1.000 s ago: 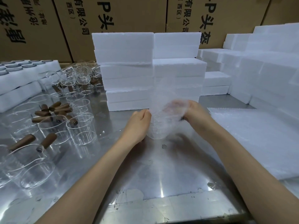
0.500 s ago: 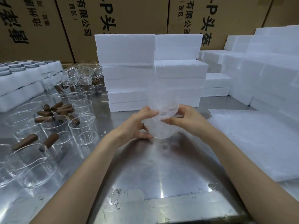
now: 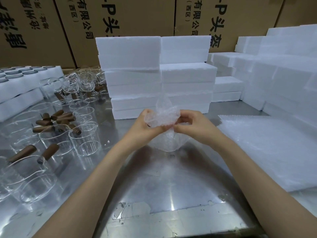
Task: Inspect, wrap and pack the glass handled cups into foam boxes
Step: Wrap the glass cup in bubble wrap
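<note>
A glass cup wrapped in clear bubble wrap (image 3: 167, 140) stands on the steel table at the centre. My left hand (image 3: 145, 125) grips the wrap's gathered top from the left, and my right hand (image 3: 192, 125) pinches the same bunched wrap from the right. The cup's handle is hidden inside the wrap. Several unwrapped glass cups with brown wooden handles (image 3: 82, 140) crowd the table's left side. Closed white foam boxes (image 3: 159, 74) are stacked right behind the wrapped cup.
A pile of bubble wrap sheets (image 3: 267, 148) lies on the right. More foam boxes (image 3: 283, 74) stand at the back right, and foam trays with round holes (image 3: 22, 79) at the far left. Cardboard cartons (image 3: 120, 18) form the back wall. The steel table (image 3: 171, 194) reaches the near edge.
Both hands have come up from the cup's sides to its top and are bunching the loose wrap together there. The upright end of the wrap is now crumpled down.
</note>
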